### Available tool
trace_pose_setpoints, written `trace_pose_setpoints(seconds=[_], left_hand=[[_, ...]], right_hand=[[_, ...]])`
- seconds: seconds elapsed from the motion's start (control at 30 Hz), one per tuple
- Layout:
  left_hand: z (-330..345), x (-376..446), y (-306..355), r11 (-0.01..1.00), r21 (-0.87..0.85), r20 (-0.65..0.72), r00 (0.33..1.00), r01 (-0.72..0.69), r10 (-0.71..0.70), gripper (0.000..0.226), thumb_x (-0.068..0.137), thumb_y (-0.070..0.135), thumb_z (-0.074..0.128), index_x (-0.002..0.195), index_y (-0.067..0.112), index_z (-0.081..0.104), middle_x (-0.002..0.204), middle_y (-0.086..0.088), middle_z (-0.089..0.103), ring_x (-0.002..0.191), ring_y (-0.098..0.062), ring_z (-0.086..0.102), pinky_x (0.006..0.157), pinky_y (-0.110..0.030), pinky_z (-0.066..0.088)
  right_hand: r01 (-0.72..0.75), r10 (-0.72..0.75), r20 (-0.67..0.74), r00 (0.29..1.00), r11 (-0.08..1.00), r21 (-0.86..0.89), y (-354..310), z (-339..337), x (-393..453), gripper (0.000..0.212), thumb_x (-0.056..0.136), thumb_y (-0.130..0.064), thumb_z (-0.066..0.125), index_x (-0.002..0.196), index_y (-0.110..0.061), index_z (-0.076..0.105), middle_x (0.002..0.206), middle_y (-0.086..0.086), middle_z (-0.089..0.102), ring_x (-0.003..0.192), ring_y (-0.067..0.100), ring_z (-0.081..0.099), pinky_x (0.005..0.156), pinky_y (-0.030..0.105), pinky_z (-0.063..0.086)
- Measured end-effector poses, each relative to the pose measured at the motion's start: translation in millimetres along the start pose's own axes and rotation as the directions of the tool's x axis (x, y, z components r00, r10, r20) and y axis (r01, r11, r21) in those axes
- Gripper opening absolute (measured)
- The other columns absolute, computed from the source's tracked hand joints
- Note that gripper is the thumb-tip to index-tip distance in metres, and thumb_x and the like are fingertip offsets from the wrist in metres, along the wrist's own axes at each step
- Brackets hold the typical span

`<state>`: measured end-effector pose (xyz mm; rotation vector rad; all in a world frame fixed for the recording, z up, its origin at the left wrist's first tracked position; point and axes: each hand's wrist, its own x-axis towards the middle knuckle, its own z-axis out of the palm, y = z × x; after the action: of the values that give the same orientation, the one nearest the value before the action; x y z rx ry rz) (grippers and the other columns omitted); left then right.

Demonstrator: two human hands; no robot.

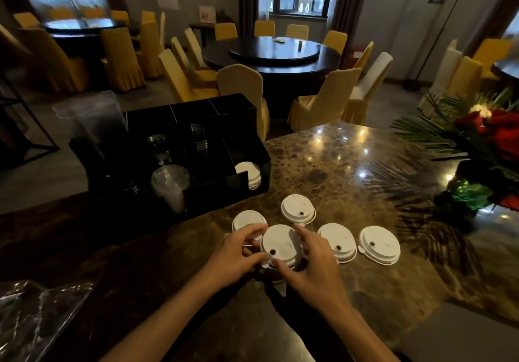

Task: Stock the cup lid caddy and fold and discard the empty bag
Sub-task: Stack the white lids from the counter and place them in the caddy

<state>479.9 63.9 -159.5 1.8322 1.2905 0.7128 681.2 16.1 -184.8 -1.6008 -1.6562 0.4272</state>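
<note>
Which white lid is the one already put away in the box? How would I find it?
Find the black caddy at the back left of the marble counter. Look in its front right compartment: a small stack of white lids stands on edge there. The other white lids lie flat on the counter.

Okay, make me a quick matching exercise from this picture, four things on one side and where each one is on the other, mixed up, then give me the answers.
Things:
1. stack of white lids
2. clear plastic bag
3. clear dome lids
4. red flower arrangement

Places:
A. far right edge of the counter
B. held between both hands
C. standing in the black caddy
D. lower left on the counter

Pairs: 1-B, 2-D, 3-C, 4-A
</note>
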Motion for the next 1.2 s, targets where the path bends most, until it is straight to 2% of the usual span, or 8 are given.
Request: trace_pose_setpoints(seconds=[0.17, 0.3, 0.4, 0.6, 0.83, 1.03, 1.1, 1.2], left_hand=[[-35, 20, -7, 0.999, 0.041, -0.009, 0.999, -0.031, 0.031, 0.071, 0.078, 0.027, 0.085, 0.141, 0.032, 0.053, 0.137, 0.019, 0.061, 0.119, 0.006, 0.058, 0.091, -0.012, 0.052], [-53, 33, -22, 0.999, 0.050, 0.003, 1.000, 0.018, -0.018, 0.080, 0.081, 0.022, 0.083, 0.149, 0.033, 0.041, 0.142, 0.017, 0.059, 0.130, 0.002, 0.052, 0.091, -0.002, 0.042], [-56, 40, -35, 0.998, 0.028, -0.002, 0.998, 0.063, -0.063, 0.083, 0.084, 0.016, 0.080, 0.151, 0.034, 0.035, 0.145, 0.015, 0.057, 0.136, -0.008, 0.050, 0.105, -0.018, 0.042], [-50, 45, -57, 0.989, -0.058, -0.012, 0.990, 0.137, -0.138, 0.081, 0.086, 0.013, 0.077, 0.152, 0.033, 0.033, 0.148, 0.013, 0.054, 0.133, -0.014, 0.054, 0.088, -0.011, 0.044], [-43, 48, -68, 0.980, -0.111, -0.010, 0.985, 0.168, -0.170, 0.082, 0.083, 0.009, 0.080, 0.151, 0.030, 0.037, 0.146, 0.009, 0.056, 0.131, -0.007, 0.052, 0.107, -0.029, 0.048], [-36, 51, -73, 0.986, -0.052, -0.008, 0.987, 0.159, -0.160, 0.082, 0.079, 0.019, 0.084, 0.150, 0.022, 0.043, 0.147, 0.006, 0.056, 0.126, 0.003, 0.050, 0.088, 0.000, 0.042], [-37, 52, -72, 0.988, -0.022, -0.002, 0.988, 0.154, -0.154, 0.083, 0.081, 0.021, 0.083, 0.152, 0.023, 0.039, 0.148, 0.003, 0.054, 0.126, -0.001, 0.051, 0.093, -0.006, 0.046], [-40, 55, -69, 0.988, 0.033, 0.054, 0.987, 0.152, -0.153, 0.090, 0.084, 0.023, 0.079, 0.157, 0.027, 0.028, 0.151, 0.003, 0.048, 0.130, -0.009, 0.051, 0.104, -0.029, 0.051]], right_hand=[[0.052, -0.052, 0.005, 0.999, 0.998, 0.031, -19, 16, 28, 0.085, 0.076, -0.062, 0.077, 0.149, -0.030, 0.047, 0.139, -0.011, 0.058, 0.127, 0.006, 0.052, 0.103, 0.028, 0.051], [0.050, -0.052, 0.026, 0.998, 0.997, 0.060, -27, 38, 47, 0.085, 0.076, -0.065, 0.076, 0.149, -0.032, 0.046, 0.137, -0.010, 0.058, 0.125, 0.006, 0.053, 0.100, 0.019, 0.044], [0.032, -0.037, 0.054, 0.998, 0.996, 0.086, -27, 56, 58, 0.085, 0.076, -0.065, 0.077, 0.148, -0.032, 0.047, 0.136, -0.010, 0.057, 0.124, 0.005, 0.054, 0.100, 0.020, 0.048], [-0.005, -0.006, 0.108, 0.994, 0.995, 0.102, -16, 80, 68, 0.090, 0.073, -0.070, 0.075, 0.150, -0.036, 0.042, 0.137, -0.011, 0.054, 0.124, 0.006, 0.053, 0.101, 0.024, 0.051], [-0.006, -0.006, 0.130, 0.991, 0.996, 0.091, -8, 84, 70, 0.088, 0.073, -0.067, 0.077, 0.148, -0.032, 0.045, 0.138, -0.010, 0.055, 0.125, 0.006, 0.055, 0.101, 0.031, 0.054], [-0.031, 0.022, 0.133, 0.991, 0.997, 0.071, -6, 86, 67, 0.085, 0.072, -0.073, 0.075, 0.140, -0.026, 0.055, 0.132, -0.011, 0.056, 0.120, 0.007, 0.057, 0.097, 0.029, 0.054], [-0.030, 0.021, 0.137, 0.990, 0.997, 0.065, -5, 86, 67, 0.083, 0.072, -0.073, 0.073, 0.138, -0.025, 0.057, 0.130, -0.012, 0.057, 0.118, 0.007, 0.058, 0.096, 0.026, 0.053], [-0.035, 0.025, 0.150, 0.988, 0.998, 0.060, -6, 87, 67, 0.080, 0.074, -0.070, 0.074, 0.137, -0.023, 0.057, 0.134, -0.008, 0.058, 0.121, 0.009, 0.058, 0.096, 0.027, 0.054]])
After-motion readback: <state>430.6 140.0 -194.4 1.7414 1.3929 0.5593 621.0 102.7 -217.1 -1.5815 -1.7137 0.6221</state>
